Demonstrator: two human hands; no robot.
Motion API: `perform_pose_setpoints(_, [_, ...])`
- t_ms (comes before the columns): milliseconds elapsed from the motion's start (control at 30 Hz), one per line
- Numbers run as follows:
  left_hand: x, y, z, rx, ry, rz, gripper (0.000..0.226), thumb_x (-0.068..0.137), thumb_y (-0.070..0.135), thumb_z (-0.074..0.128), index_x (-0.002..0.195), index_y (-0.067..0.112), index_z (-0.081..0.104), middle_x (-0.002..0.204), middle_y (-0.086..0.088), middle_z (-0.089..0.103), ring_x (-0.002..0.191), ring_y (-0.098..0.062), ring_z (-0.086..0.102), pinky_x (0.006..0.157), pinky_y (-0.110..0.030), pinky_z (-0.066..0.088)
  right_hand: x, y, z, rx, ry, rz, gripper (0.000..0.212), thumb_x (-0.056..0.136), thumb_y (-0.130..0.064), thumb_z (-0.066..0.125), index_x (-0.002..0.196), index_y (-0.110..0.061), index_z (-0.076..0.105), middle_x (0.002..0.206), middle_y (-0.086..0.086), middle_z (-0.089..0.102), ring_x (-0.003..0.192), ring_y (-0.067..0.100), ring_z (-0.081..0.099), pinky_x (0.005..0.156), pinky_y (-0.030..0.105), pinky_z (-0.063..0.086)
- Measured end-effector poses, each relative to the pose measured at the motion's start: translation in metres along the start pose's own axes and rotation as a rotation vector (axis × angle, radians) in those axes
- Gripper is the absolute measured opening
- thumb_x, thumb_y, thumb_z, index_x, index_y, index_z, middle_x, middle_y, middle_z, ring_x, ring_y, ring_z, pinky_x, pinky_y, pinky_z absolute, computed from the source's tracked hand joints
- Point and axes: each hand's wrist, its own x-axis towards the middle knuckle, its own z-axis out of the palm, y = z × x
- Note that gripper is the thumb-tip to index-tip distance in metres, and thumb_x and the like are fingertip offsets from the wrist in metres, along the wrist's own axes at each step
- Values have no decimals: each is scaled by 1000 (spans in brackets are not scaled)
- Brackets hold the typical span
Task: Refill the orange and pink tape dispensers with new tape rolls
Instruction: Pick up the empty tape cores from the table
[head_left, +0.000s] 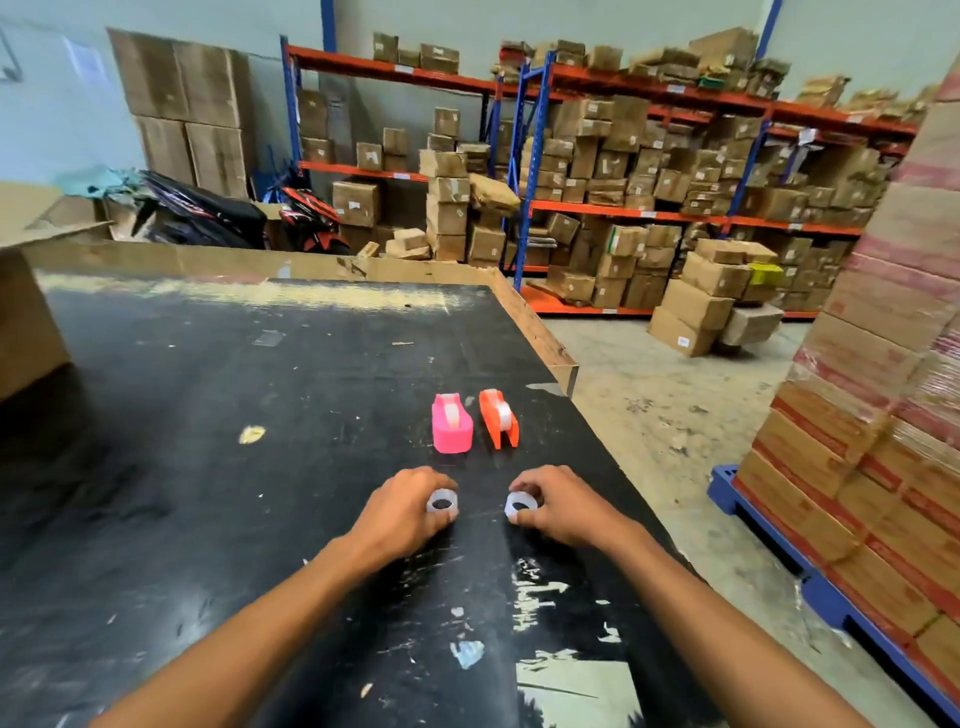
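Note:
A pink tape dispenser (451, 422) and an orange tape dispenser (498, 418) stand side by side on the black table (218, 415), each with a clear roll showing in its slot. Nearer to me, my left hand (402, 512) pinches a clear tape roll (442, 503) between thumb and fingers, just above or on the tabletop. My right hand (563, 506) pinches a second clear tape roll (520, 506) the same way. Both hands sit a short way in front of the dispensers, the left one before the pink, the right one before the orange.
The table's right edge (566, 364) drops to a concrete floor. A blue pallet stacked with cartons (883, 441) stands to the right. A large cardboard box (26, 291) sits on the table's far left. Shelves of boxes (649, 171) and a motorbike (208, 213) fill the background.

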Motion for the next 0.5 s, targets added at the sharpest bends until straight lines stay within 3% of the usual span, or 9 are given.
perform_pose_setpoints(333, [9,-95,-65,18,132,-279,26,80,26,62,104,17,69,109,-3,71,101,-25,64,83,-34,51,107,-91,29,-36,-110,-256,30,77,-18,70,106,-12,63,96,2,62,90,20,58,80,34,50])
perform_pose_setpoints(500, [43,-110,-66,79,93,-312,33,82,27,59,113,20,64,120,-1,67,112,-25,60,88,-35,50,155,-106,33,-130,-130,-283,29,79,-14,63,107,-9,63,116,12,65,104,30,60,84,35,51])
